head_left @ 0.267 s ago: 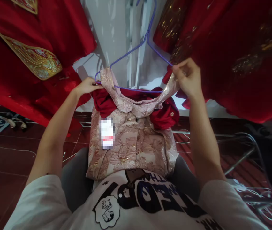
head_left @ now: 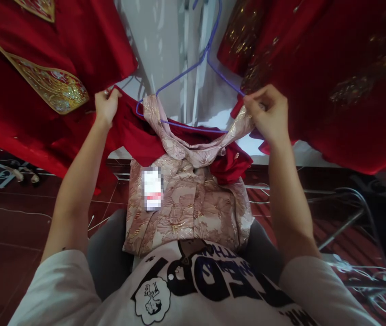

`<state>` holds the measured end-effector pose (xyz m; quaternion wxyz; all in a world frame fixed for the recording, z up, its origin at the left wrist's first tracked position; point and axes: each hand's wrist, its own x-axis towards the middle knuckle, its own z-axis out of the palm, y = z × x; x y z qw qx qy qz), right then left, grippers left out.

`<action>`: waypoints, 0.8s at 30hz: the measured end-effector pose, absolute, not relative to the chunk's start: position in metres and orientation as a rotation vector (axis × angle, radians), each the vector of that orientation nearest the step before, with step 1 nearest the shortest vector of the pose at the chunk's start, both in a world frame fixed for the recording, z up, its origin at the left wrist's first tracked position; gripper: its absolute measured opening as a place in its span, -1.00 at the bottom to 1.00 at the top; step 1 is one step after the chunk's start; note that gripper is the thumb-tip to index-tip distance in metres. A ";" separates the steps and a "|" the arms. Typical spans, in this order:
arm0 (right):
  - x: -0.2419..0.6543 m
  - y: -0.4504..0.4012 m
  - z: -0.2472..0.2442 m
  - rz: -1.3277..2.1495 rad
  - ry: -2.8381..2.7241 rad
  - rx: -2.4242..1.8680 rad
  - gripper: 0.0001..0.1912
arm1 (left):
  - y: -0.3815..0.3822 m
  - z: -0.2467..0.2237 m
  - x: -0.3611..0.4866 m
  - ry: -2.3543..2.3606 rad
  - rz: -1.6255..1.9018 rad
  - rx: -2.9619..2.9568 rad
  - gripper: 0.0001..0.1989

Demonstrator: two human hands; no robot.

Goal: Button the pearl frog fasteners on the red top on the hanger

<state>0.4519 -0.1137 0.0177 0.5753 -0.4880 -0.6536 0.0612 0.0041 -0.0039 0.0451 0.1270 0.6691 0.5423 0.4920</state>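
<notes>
A purple hanger [head_left: 182, 72] holds a pink-gold brocade garment [head_left: 179, 203] by its straps; the garment's body lies over my lap with a white tag [head_left: 152, 189] on its left side. Red fabric [head_left: 138, 140] lies behind the neckline. My left hand [head_left: 106, 106] pinches the red fabric and stretches it out to the left, away from the hanger's left end. At the right end of the hanger, my right hand [head_left: 269, 111] is closed on the brocade strap, fingertips against the purple bar.
Red garments with gold embroidery hang at left [head_left: 53, 86] and right [head_left: 315, 90]. Pale metal poles [head_left: 198, 68] stand behind the hanger. At the lower right is a metal frame [head_left: 342, 228] with dark cloth. Shoes [head_left: 33, 176] and a thin cable lie on the tiled floor at left.
My left hand has moved left and up from the hanger's left end, drawing the red fabric out with it. My right hand has barely moved.
</notes>
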 end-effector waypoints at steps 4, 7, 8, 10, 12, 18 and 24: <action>0.446 -0.128 0.020 0.123 -1.509 -1.173 -0.78 | -0.033 0.073 0.069 1.556 1.708 1.622 -0.71; 0.444 -0.132 0.021 0.114 -1.511 -1.134 -0.78 | -0.061 0.084 0.112 1.348 1.706 1.825 -0.61; 0.444 -0.133 0.021 0.116 -1.511 -1.119 -0.75 | -0.070 0.085 0.122 1.235 1.655 1.936 -0.60; 0.447 -0.131 0.024 0.133 -1.507 -1.101 -0.65 | -0.082 0.084 0.132 1.122 1.458 2.145 -0.61; 0.452 -0.127 0.030 0.149 -1.510 -1.120 -0.53 | -0.084 0.082 0.130 1.098 1.259 2.263 -0.62; 0.466 -0.076 0.056 0.610 -1.905 -1.430 -0.35 | -0.048 0.077 0.095 1.097 1.179 2.232 -0.84; 0.447 -0.046 0.057 1.264 -2.396 -1.316 -0.39 | -0.032 0.066 0.079 1.118 0.980 2.207 -0.85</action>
